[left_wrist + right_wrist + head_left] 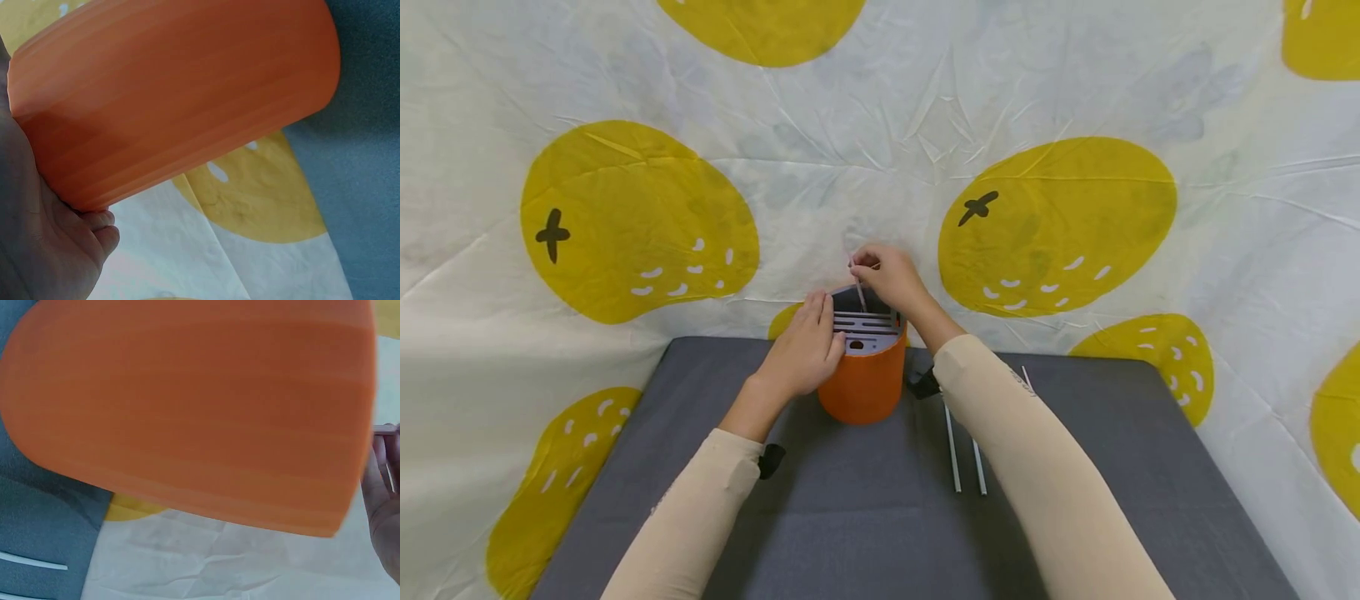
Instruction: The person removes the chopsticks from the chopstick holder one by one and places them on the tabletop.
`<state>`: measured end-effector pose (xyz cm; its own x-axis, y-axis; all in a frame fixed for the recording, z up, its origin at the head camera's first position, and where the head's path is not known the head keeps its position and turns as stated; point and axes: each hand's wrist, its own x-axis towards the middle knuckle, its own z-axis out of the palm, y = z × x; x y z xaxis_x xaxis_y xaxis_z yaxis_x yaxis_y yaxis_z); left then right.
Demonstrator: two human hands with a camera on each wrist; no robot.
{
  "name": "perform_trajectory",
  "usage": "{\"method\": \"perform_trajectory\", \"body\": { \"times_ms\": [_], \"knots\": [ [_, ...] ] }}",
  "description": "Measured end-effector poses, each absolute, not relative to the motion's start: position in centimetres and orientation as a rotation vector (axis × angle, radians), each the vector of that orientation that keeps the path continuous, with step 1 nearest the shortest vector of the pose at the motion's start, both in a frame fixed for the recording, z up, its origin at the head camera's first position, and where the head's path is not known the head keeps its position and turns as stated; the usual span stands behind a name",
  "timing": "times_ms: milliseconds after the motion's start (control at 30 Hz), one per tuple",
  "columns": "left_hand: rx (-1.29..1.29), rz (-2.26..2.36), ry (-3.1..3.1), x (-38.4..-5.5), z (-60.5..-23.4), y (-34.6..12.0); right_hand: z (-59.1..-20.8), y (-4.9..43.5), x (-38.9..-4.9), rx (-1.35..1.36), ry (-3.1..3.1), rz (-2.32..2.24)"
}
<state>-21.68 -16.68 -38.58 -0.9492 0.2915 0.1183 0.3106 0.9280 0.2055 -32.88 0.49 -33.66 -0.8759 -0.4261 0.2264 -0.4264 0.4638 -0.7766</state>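
An orange round container (861,390) with a grey slotted insert (872,343) in its top stands upright near the table's back edge. My left hand (805,340) rests along its left rim, fingers straight and close together, thumb near the front of the rim. In the left wrist view, that hand (56,244) lies against the container's top end. My right hand (886,275) is above the back of the container and pinches a thin pinkish stick (859,292), which slants down to the insert. The right wrist view shows only part of this hand (386,506) past the container's rim.
Thin pale rods (952,454) lie on the dark grey table (865,517) to the right of the container, partly under my right forearm. A white cloth with yellow fruit shapes (850,192) hangs right behind the table.
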Motion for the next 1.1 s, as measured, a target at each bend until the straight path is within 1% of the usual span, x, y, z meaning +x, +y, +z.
{"method": "perform_trajectory", "body": {
  "times_ms": [300,700,1100],
  "knots": [
    [-0.445,-0.376,-3.021,-21.5,-38.4,-16.4,-31.6,2.5,-31.6,0.757,-2.475,1.618],
    [-0.463,-0.379,-3.018,-21.7,-38.3,-16.6,-28.8,5.5,-30.6,0.75,-2.108,1.876],
    [-0.483,-0.365,-3.017,-21.7,-38.0,-16.5,-28.8,9.5,-28.7,0.629,-1.786,1.986]
  ]
}}
